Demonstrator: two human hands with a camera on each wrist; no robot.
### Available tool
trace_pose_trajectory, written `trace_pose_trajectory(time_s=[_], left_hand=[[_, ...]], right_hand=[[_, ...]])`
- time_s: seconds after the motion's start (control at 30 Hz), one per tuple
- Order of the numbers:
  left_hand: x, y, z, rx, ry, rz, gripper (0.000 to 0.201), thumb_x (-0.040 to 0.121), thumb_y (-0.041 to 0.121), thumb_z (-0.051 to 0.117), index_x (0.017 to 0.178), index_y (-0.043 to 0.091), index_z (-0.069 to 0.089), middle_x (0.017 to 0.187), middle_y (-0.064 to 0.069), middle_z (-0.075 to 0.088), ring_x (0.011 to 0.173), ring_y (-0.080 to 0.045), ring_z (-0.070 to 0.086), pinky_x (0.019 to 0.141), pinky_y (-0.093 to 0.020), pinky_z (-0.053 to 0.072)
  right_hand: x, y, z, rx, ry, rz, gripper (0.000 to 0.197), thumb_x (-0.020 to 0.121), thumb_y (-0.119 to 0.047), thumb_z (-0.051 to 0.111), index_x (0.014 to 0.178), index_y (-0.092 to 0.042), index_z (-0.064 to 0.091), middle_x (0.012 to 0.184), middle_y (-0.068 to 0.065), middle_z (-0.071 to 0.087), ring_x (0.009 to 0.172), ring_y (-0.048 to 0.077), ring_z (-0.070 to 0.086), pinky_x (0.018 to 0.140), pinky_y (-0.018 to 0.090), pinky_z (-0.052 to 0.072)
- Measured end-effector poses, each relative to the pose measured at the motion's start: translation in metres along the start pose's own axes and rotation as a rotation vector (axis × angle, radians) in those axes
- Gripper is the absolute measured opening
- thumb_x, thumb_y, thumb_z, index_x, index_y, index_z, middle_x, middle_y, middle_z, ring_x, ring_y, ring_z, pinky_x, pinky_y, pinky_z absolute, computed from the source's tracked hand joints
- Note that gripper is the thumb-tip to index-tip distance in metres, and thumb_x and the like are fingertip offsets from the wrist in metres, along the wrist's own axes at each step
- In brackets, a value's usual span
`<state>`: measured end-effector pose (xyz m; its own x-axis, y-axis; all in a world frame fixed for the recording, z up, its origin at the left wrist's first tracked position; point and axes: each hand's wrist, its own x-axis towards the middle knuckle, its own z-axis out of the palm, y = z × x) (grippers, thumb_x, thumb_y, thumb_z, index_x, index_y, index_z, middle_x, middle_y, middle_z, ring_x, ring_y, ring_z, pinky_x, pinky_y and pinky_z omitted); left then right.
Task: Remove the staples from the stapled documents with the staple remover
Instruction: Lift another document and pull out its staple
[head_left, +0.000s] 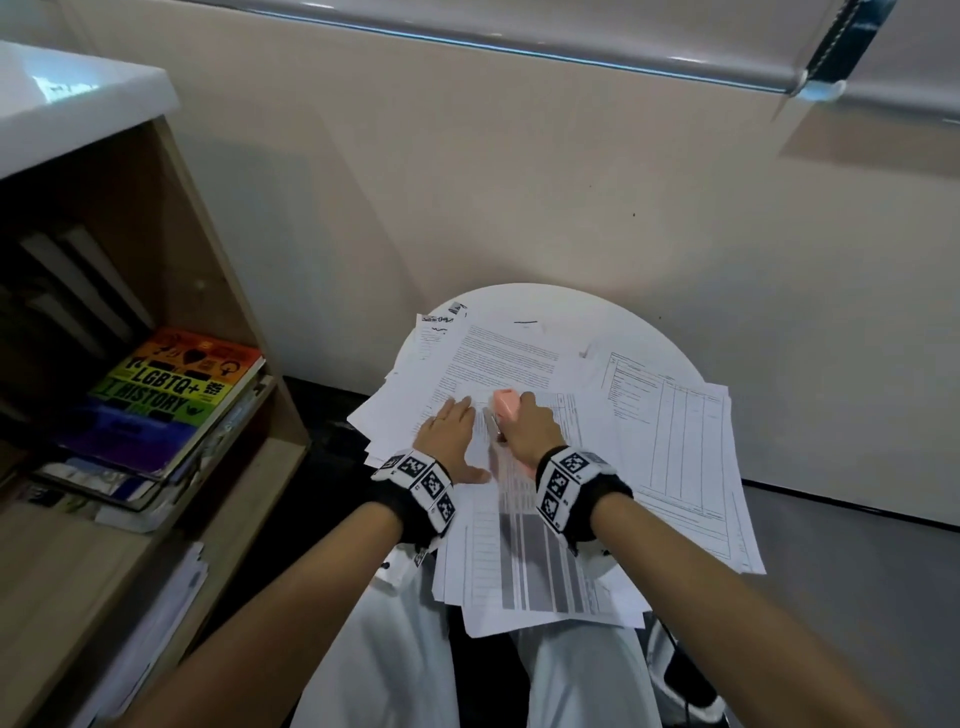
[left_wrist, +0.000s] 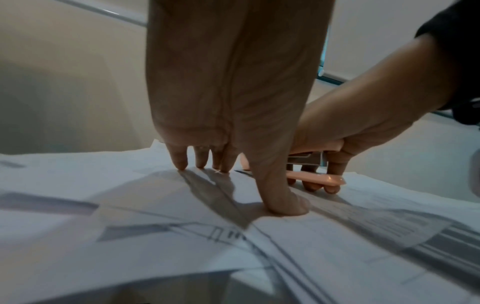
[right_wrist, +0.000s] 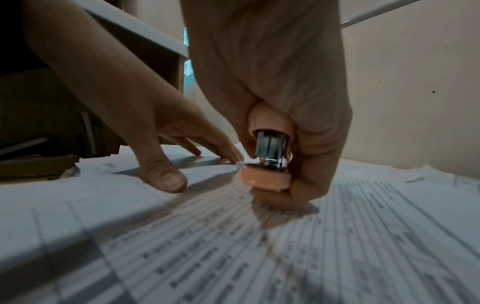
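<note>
A loose heap of printed documents (head_left: 524, 551) covers a small round white table (head_left: 582, 317). My left hand (head_left: 451, 432) lies flat on the top sheet, fingertips (left_wrist: 182, 164) and thumb pressing the paper (left_wrist: 155, 226) down. Just to its right, my right hand (head_left: 530, 428) grips a pink staple remover (head_left: 506, 402) with metal inner parts, held low against the table-printed sheet (right_wrist: 337, 236). The pink staple remover (right_wrist: 265, 179) shows end-on in the right wrist view, and the pink staple remover (left_wrist: 314, 179) sits behind my left thumb in the left wrist view. I cannot make out a staple.
A wooden shelf unit (head_left: 218, 332) stands at the left, holding a rainbow-coloured book (head_left: 171, 395) and other books. A beige wall (head_left: 571, 182) rises behind the table. My knees in light trousers (head_left: 395, 649) are under the table's near edge, where papers overhang.
</note>
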<state>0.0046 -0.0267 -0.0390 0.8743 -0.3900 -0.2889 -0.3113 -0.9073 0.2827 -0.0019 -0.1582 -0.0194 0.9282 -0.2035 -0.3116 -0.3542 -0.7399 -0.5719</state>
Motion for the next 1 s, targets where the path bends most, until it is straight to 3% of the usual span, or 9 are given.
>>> trace_pose_trajectory(time_s=[0.27, 0.43, 0.57, 0.7, 0.87, 1.0], left_hand=[[0.009, -0.004, 0.002, 0.007, 0.012, 0.091, 0.104, 0.072, 0.044, 0.076, 0.146, -0.001, 0.019, 0.159, -0.012, 0.007, 0.148, -0.025, 0.008, 0.120, -0.037, 0.016], [0.012, -0.004, 0.003, 0.021, 0.050, 0.108, 0.094, 0.067, 0.043, 0.080, 0.136, -0.002, 0.035, 0.152, -0.015, 0.023, 0.140, -0.026, 0.023, 0.114, -0.035, 0.026], [0.012, -0.005, 0.002, -0.003, 0.061, 0.114, 0.094, 0.067, 0.039, 0.081, 0.138, 0.000, 0.033, 0.149, -0.012, 0.028, 0.137, -0.024, 0.027, 0.113, -0.034, 0.028], [0.011, -0.006, 0.003, 0.023, 0.054, 0.115, 0.092, 0.068, 0.042, 0.080, 0.136, 0.000, 0.035, 0.150, -0.013, 0.026, 0.137, -0.025, 0.027, 0.112, -0.036, 0.029], [0.013, -0.005, 0.003, 0.017, 0.061, 0.105, 0.092, 0.065, 0.042, 0.081, 0.135, 0.003, 0.037, 0.143, -0.010, 0.033, 0.132, -0.025, 0.034, 0.109, -0.036, 0.034], [0.013, -0.004, 0.000, 0.059, 0.007, 0.073, 0.102, 0.070, 0.047, 0.077, 0.144, 0.002, 0.024, 0.157, -0.010, 0.016, 0.143, -0.023, 0.020, 0.117, -0.039, 0.023]], right_hand=[[0.009, -0.008, 0.017, -0.134, 0.081, -0.025, 0.041, 0.099, -0.024, 0.043, 0.134, -0.004, 0.034, 0.130, 0.018, 0.049, 0.113, 0.036, 0.054, 0.085, 0.042, 0.044], [0.013, -0.009, 0.023, -0.246, 0.132, -0.100, 0.046, 0.096, -0.017, 0.047, 0.139, -0.010, 0.030, 0.129, 0.015, 0.046, 0.109, 0.036, 0.055, 0.073, 0.039, 0.041], [0.015, -0.016, 0.021, -0.095, 0.115, 0.032, 0.042, 0.099, -0.025, 0.045, 0.133, -0.005, 0.033, 0.126, 0.018, 0.054, 0.112, 0.035, 0.056, 0.084, 0.040, 0.044], [0.014, -0.014, 0.025, -0.161, 0.159, -0.045, 0.040, 0.097, -0.018, 0.046, 0.134, -0.009, 0.033, 0.124, 0.017, 0.054, 0.106, 0.035, 0.058, 0.076, 0.040, 0.043], [0.021, -0.025, 0.019, -0.078, 0.138, 0.033, 0.044, 0.099, -0.030, 0.042, 0.133, -0.004, 0.032, 0.124, 0.020, 0.055, 0.111, 0.037, 0.057, 0.084, 0.043, 0.045], [0.022, -0.019, 0.008, 0.092, 0.176, 0.055, 0.041, 0.100, -0.026, 0.040, 0.135, -0.006, 0.031, 0.123, 0.021, 0.056, 0.106, 0.038, 0.058, 0.079, 0.040, 0.045]])
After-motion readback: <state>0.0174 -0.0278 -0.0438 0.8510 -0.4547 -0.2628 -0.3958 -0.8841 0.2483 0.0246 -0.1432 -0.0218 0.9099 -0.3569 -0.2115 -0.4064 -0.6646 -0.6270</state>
